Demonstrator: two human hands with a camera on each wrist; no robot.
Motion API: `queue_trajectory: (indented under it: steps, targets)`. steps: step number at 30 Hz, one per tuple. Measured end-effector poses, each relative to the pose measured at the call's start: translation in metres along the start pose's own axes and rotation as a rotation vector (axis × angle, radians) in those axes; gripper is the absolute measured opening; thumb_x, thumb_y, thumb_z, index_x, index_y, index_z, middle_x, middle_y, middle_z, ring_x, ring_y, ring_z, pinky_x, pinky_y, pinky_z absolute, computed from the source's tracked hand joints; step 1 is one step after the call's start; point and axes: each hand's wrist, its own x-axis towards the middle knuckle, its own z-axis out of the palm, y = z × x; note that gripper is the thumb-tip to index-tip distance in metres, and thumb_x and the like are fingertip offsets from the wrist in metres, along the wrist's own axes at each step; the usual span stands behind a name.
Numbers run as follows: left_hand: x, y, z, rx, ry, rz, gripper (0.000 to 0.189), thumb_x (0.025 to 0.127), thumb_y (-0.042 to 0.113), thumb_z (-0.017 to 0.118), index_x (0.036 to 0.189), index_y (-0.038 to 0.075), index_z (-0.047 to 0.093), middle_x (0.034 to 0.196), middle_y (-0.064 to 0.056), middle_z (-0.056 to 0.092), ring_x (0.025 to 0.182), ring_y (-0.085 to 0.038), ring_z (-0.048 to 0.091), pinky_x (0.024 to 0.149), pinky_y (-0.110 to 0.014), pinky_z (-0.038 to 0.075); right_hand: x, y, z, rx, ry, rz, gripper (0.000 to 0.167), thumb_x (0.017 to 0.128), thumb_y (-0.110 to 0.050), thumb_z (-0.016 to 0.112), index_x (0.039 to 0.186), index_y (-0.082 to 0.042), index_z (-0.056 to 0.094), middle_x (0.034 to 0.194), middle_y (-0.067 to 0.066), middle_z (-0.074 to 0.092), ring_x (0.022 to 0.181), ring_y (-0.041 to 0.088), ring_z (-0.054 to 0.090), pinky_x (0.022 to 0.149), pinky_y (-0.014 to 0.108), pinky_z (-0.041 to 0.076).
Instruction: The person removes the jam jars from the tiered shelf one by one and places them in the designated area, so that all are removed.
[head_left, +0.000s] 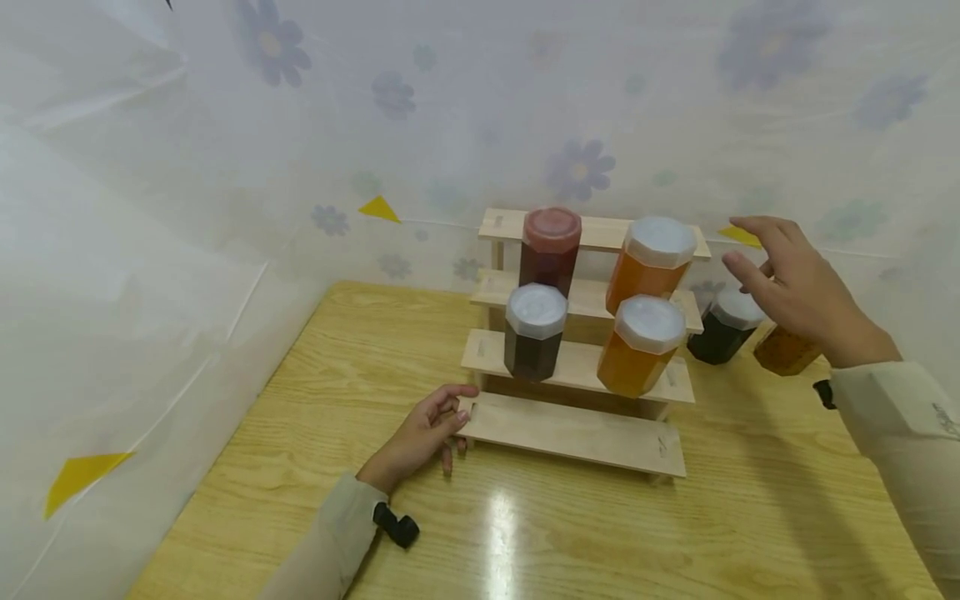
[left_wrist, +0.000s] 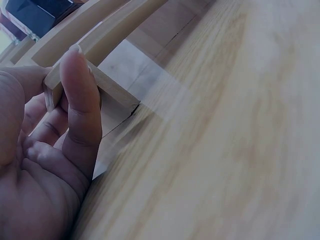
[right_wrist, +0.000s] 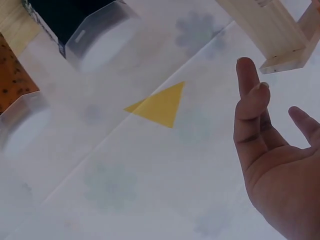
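A stepped wooden display rack (head_left: 573,429) stands on the table. My left hand (head_left: 420,433) pinches the left end of its lowest step, with fingers about the board's corner (left_wrist: 117,95) in the left wrist view. My right hand (head_left: 802,283) is raised right of the rack, fingers loosely bent and holding nothing. Higher steps carry a dark red jar (head_left: 551,242), an orange jar (head_left: 648,267), a dark jar with a whitish lid (head_left: 534,342) and another orange jar (head_left: 637,354). Below the right hand are a black jar (head_left: 720,329) and a speckled orange-brown jar (head_left: 786,348).
The wood-grain table (head_left: 322,375) extends left and in front of the rack. Behind it hangs a pale flowered sheet (head_left: 450,108) with yellow triangles (right_wrist: 162,105) on it. The rack's upper end (right_wrist: 285,35) shows near the right hand in the right wrist view.
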Motion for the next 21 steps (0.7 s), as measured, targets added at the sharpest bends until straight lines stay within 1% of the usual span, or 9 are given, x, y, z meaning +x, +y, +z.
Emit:
queue_trajectory:
  steps: [2, 7, 11, 16, 21]
  targets:
    - [0.000, 0.000, 0.000, 0.000, 0.000, -0.002, 0.043, 0.110, 0.017, 0.055, 0.150, 0.005, 0.045, 0.097, -0.009, 0.049, 0.074, -0.022, 0.066, 0.043, -0.028, 0.057, 0.000, -0.007, -0.001, -0.010, 0.024, -0.039, 0.057, 0.110, -0.029, 0.051, 0.163, -0.017, 0.032, 0.164, 0.019, 0.026, 0.085, 0.030, 0.059, 0.061, 0.028, 0.046]
    - [-0.001, 0.002, 0.001, -0.001, 0.000, -0.009, 0.045, 0.110, 0.020, 0.055, 0.151, 0.006, 0.044, 0.098, -0.008, 0.049, 0.075, -0.022, 0.066, 0.043, -0.027, 0.057, 0.001, -0.026, -0.003, -0.001, 0.071, -0.123, 0.055, 0.110, -0.024, 0.053, 0.161, -0.014, 0.036, 0.164, 0.014, 0.029, 0.092, 0.036, 0.059, 0.065, 0.020, 0.043]
    - [-0.001, 0.002, 0.001, -0.003, 0.000, -0.009, 0.044, 0.110, 0.020, 0.055, 0.151, 0.006, 0.044, 0.097, -0.008, 0.048, 0.075, -0.022, 0.065, 0.043, -0.027, 0.057, 0.005, -0.042, -0.006, 0.002, 0.091, -0.172, 0.055, 0.109, -0.023, 0.054, 0.161, -0.016, 0.037, 0.164, 0.011, 0.031, 0.092, 0.034, 0.060, 0.066, 0.014, 0.042]
    - [-0.001, 0.001, 0.000, 0.004, 0.001, -0.007, 0.043, 0.110, 0.017, 0.054, 0.151, 0.005, 0.045, 0.097, -0.009, 0.048, 0.074, -0.021, 0.065, 0.043, -0.028, 0.057, 0.012, -0.056, -0.008, -0.008, 0.079, -0.206, 0.058, 0.108, -0.024, 0.056, 0.162, -0.019, 0.036, 0.164, 0.010, 0.033, 0.092, 0.032, 0.061, 0.064, 0.017, 0.043]
    - [0.000, 0.001, 0.000, -0.002, 0.002, -0.007, 0.042, 0.110, 0.017, 0.054, 0.150, 0.006, 0.045, 0.098, -0.009, 0.048, 0.074, -0.020, 0.065, 0.043, -0.027, 0.056, 0.020, -0.067, -0.007, -0.038, 0.080, -0.239, 0.060, 0.106, -0.028, 0.061, 0.161, -0.020, 0.037, 0.160, 0.014, 0.038, 0.088, 0.028, 0.063, 0.061, 0.020, 0.046]
